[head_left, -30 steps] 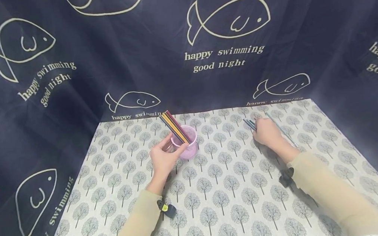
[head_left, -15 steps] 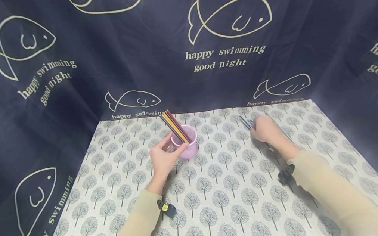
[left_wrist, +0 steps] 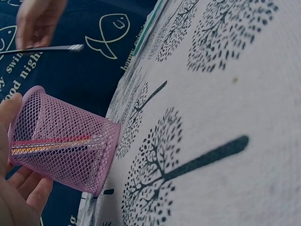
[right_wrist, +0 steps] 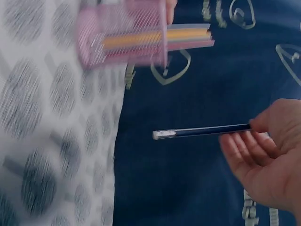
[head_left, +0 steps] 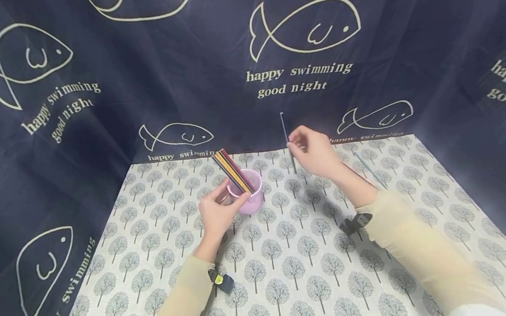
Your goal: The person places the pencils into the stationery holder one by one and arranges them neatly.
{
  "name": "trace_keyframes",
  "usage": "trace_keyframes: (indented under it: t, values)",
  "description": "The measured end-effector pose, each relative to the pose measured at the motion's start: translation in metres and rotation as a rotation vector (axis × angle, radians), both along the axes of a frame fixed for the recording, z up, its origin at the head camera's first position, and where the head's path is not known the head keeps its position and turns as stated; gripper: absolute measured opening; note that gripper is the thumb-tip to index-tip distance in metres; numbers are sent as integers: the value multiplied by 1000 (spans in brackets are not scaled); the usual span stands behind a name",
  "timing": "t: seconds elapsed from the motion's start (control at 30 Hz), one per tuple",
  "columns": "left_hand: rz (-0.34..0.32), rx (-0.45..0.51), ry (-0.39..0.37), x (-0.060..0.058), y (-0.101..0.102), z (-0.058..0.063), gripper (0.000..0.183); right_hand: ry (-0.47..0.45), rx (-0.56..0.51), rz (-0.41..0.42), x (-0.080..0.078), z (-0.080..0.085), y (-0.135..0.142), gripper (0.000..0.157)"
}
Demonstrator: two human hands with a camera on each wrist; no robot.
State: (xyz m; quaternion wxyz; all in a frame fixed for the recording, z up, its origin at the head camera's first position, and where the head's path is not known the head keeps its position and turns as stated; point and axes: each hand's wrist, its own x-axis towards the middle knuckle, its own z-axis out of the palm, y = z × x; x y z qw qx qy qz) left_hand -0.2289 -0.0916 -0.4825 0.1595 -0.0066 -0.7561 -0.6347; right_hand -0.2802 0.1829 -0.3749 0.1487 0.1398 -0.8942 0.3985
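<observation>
My left hand (head_left: 217, 211) grips a pink mesh pencil cup (head_left: 252, 205), thumb near the rim and fingers round its far side. The cup stands on the cloth. Several pencils (head_left: 234, 172), yellow, dark and red, lean together in it toward the left. Raised to the right of the cup, my right hand (head_left: 313, 152) pinches a dark pencil (right_wrist: 207, 131) between thumb and fingers. That pencil is nearly upright in the head view, and its pale eraser end shows in the right wrist view.
On the cloth at the right lies a teal pencil (head_left: 371, 170). A thin reddish pencil (head_left: 363, 173) lies beside it, partly hidden by my right forearm. The table, under a tree-print cloth (head_left: 290, 275), ends at a dark fish-print curtain (head_left: 227, 70).
My right hand has risen from the pencils at the right and moved left toward the cup, carrying the dark pencil. My left hand and the cup have stayed in place.
</observation>
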Motion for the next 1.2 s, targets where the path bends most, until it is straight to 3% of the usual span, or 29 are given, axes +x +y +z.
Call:
trace_keyframes:
  t: [0.2, 0.3, 0.43, 0.67, 1.2]
  values:
    - [3, -6, -7, 1, 0, -2, 73, 67, -169, 100, 3, 5, -40, 11]
    - [2, 2, 1, 1, 0, -3, 74, 86, -183, 172, 2, 3, -56, 11]
    - [5, -3, 33, 0, 0, -3, 72, 78, -97, 238, -1, -3, -72, 9]
    - [-5, -3, 63, -1, 1, -3, 71, 42, 77, 274, -6, -20, -92, 9]
    - [-18, 6, 73, 0, 0, -3, 71, -30, 249, 302, -10, -33, -107, 10]
